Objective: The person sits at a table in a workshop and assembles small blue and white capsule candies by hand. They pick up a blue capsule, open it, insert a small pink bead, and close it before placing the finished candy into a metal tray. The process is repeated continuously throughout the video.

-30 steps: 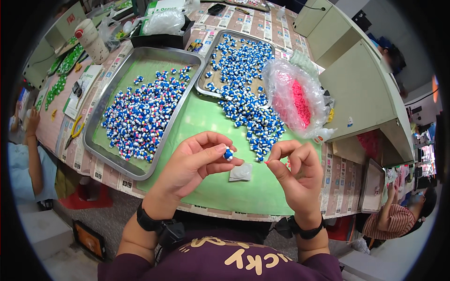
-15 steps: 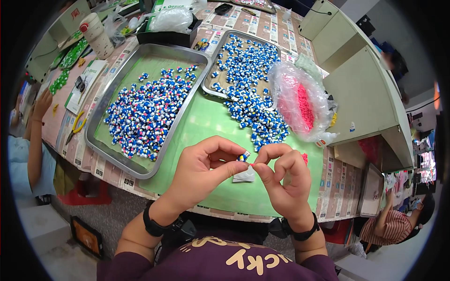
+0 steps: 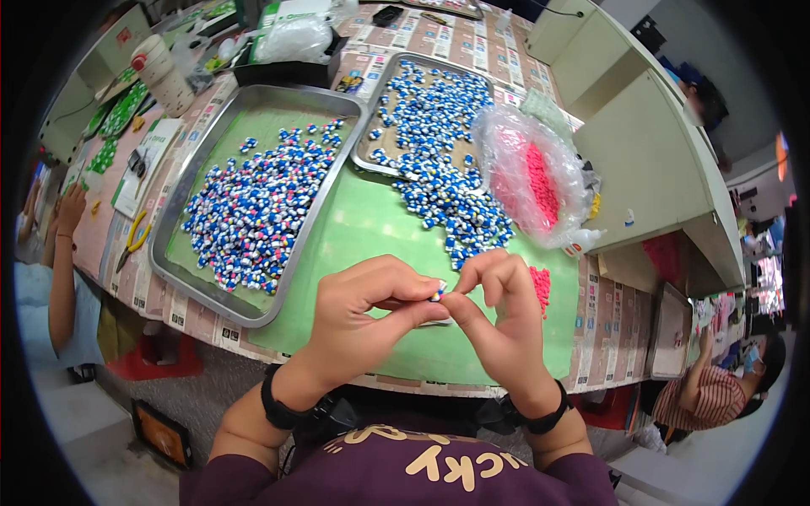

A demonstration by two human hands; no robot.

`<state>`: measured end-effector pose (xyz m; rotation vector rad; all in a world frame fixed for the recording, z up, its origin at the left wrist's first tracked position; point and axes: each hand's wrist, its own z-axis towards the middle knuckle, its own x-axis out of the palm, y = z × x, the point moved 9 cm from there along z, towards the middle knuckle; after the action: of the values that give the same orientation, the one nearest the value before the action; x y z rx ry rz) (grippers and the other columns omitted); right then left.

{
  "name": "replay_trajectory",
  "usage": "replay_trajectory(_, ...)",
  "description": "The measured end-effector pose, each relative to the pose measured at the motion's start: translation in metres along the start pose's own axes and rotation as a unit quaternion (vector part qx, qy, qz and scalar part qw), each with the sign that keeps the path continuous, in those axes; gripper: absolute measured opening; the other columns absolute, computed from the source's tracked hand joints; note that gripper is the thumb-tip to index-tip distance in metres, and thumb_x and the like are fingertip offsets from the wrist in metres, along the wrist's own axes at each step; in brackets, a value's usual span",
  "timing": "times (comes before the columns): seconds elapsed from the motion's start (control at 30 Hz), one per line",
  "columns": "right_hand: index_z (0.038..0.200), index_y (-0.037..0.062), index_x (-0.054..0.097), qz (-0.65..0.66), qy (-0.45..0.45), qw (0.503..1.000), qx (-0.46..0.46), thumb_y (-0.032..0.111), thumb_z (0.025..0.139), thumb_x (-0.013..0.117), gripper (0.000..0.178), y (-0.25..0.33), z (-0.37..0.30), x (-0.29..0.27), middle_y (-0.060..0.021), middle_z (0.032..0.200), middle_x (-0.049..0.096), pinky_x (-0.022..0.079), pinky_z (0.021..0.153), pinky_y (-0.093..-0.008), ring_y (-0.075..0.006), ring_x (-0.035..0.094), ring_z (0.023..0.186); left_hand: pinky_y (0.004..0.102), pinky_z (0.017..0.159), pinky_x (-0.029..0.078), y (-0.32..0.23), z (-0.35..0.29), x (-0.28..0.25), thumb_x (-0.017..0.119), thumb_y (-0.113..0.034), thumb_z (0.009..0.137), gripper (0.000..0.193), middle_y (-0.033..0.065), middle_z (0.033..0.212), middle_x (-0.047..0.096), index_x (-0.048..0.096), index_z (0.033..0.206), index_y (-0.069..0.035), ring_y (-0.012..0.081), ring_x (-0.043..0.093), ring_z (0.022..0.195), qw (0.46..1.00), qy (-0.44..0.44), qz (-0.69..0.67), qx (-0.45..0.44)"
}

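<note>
My left hand (image 3: 367, 308) pinches a small blue-and-white figure piece (image 3: 439, 289) between thumb and fingertips, over the green mat (image 3: 354, 244). Close against it, my right hand (image 3: 506, 325) has thumb and index finger pressed together at the piece's right side. What these fingertips grip is mostly covered; a small pink piece showed there half a second before. Beyond my hands lies a loose heap of similar blue-and-white pieces (image 3: 456, 211), spilling from a metal tray (image 3: 363, 156). Small pink pieces (image 3: 541, 291) lie in a pile right of my right hand.
A larger metal tray (image 3: 314, 198) at left holds many pieces with pink parts. An open plastic bag (image 3: 498, 169) of pink pieces lies at right, beside a pale cabinet (image 3: 658, 160). Yellow-handled pliers (image 3: 135, 236) lie far left. Other people sit at both sides.
My right fingertips have closed in on the figure piece, and the pink bit between them has gone from sight. The figure piece has turned in my left hand. The view has shifted slightly.
</note>
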<state>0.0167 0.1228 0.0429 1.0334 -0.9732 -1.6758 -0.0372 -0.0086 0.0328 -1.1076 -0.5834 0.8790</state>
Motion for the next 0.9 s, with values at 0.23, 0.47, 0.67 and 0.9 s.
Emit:
replay_trajectory(0.23,0.079,0.0049,0.044,-0.097,-0.062,0.991,0.069,-0.001,0.08,0.071,0.028,-0.016,-0.004,-0.09,-0.0044,0.082,0.052,0.043,0.074,-0.0272,-0.014,0.051,0.077,0.0212,0.062,0.055,0.013,-0.009,-0.045,0.065,0.012,0.078,0.018,0.0069,0.088,0.06,0.061,0.088,-0.002,0.0109,0.062,0.074,0.995,-0.098,-0.006,-0.012)
replay_trajectory(0.47,0.079,0.0012,0.048,-0.269,0.033,0.955,0.121,-0.009,0.074,0.058,0.015,-0.081,-0.043,-0.112,-0.0106,0.073,0.054,0.046,0.065,-0.0326,-0.0241,0.056,0.069,0.0178,0.058,0.044,0.026,-0.034,-0.2,0.069,-0.003,0.085,0.013,0.0025,0.093,0.061,0.061,0.096,-0.001,0.0043,0.053,0.066,0.893,-0.31,0.318,-0.079)
replay_trajectory(0.67,0.078,0.001,0.046,-0.268,0.03,0.956,0.113,-0.008,0.075,0.058,0.016,-0.091,-0.047,-0.103,-0.0139,0.072,0.053,0.045,0.063,-0.0381,-0.0313,0.055,0.069,0.0209,0.056,0.046,-0.002,-0.004,-0.15,0.069,-0.006,0.084,0.019,0.002,0.1,0.061,0.063,0.102,-0.002,0.0056,0.053,0.068,0.862,-0.239,0.44,-0.075)
replay_trajectory(0.9,0.078,0.0006,0.047,-0.299,0.058,0.946,0.113,-0.007,0.075,0.058,0.014,-0.092,-0.05,-0.09,-0.0155,0.073,0.054,0.044,0.063,-0.0394,-0.0336,0.056,0.07,0.0279,0.063,0.053,0.058,0.046,-0.003,0.065,-0.001,0.08,0.014,0.0099,0.096,0.06,0.063,0.095,-0.002,0.0188,0.063,0.08,0.949,0.048,0.308,-0.054)
